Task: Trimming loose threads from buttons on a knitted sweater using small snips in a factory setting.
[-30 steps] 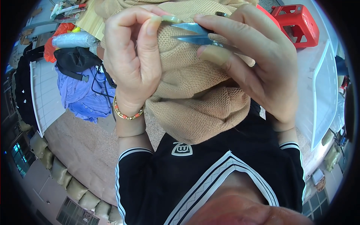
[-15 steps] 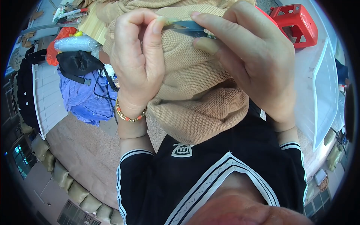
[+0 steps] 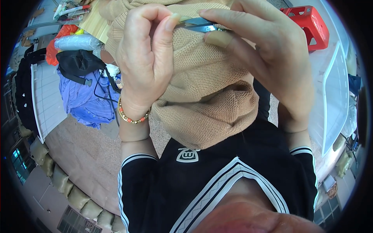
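Note:
A tan knitted garment (image 3: pixel 206 81) is bunched in front of my chest and spreads away toward the far edge. With its thumb and index finger pinched together, my left hand (image 3: pixel 145 58) grips the upper edge of the knit. My right hand (image 3: pixel 268 50) holds small metal thread snips (image 3: pixel 200 25) between thumb and fingers. Their narrow tips point left, close to the left fingertips and against the fabric. Whether a thread lies between the blades is too small to tell. A tan wrap or tape covers the right thumb's tip.
A blue garment (image 3: pixel 83 99) and a black bag (image 3: pixel 79 66) lie to the left, beside a rolled clear plastic pack (image 3: pixel 77 42). The red plastic stool (image 3: pixel 311 27) stands at the far right, near a white-edged translucent panel (image 3: pixel 335 97). Several stuffed sacks (image 3: pixel 75 198) line the lower left.
The snips have turned slightly, and their blade now catches more light. My left hand has shifted a little to the right, while the right hand has moved slightly right and down.

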`<act>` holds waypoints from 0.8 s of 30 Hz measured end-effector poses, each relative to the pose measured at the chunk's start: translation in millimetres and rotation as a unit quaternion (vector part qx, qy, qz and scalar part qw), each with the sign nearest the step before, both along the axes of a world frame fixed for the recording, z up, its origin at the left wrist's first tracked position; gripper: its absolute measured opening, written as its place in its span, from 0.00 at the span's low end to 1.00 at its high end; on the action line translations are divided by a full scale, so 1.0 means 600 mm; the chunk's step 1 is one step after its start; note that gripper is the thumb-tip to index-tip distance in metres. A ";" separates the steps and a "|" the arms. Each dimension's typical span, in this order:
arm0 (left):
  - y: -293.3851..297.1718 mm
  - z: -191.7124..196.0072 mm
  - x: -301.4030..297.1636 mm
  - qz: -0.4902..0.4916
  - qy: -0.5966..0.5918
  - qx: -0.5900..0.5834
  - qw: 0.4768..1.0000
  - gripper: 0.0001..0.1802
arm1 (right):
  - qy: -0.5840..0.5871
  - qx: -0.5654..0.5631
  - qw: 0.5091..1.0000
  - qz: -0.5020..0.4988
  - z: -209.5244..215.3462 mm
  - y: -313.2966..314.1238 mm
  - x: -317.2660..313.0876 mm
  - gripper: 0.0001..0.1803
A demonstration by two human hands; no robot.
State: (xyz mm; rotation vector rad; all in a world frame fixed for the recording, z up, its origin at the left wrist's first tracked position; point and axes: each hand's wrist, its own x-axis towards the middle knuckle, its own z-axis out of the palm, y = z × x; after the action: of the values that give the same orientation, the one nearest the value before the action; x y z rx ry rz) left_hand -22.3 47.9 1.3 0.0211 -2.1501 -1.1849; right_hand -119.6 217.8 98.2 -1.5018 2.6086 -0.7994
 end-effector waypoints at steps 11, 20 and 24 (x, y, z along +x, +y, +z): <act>-0.002 0.006 -0.001 -0.002 -0.005 -0.021 1.000 0.06 | 0.004 -0.007 1.000 0.027 -0.008 -0.004 -0.011 0.12; -0.005 -0.004 -0.015 0.016 0.051 -0.039 0.998 0.05 | 0.092 -0.042 0.994 0.032 -0.033 -0.001 -0.014 0.11; 0.000 -0.006 -0.012 0.001 0.058 0.028 0.998 0.05 | 0.171 -0.076 0.980 0.062 -0.054 0.005 -0.015 0.11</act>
State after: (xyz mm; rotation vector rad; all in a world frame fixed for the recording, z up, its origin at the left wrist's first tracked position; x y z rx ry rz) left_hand -29.5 48.0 -2.6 -0.0210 -2.0165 -1.2150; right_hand -128.8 220.8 65.6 -1.9828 2.6977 -0.8070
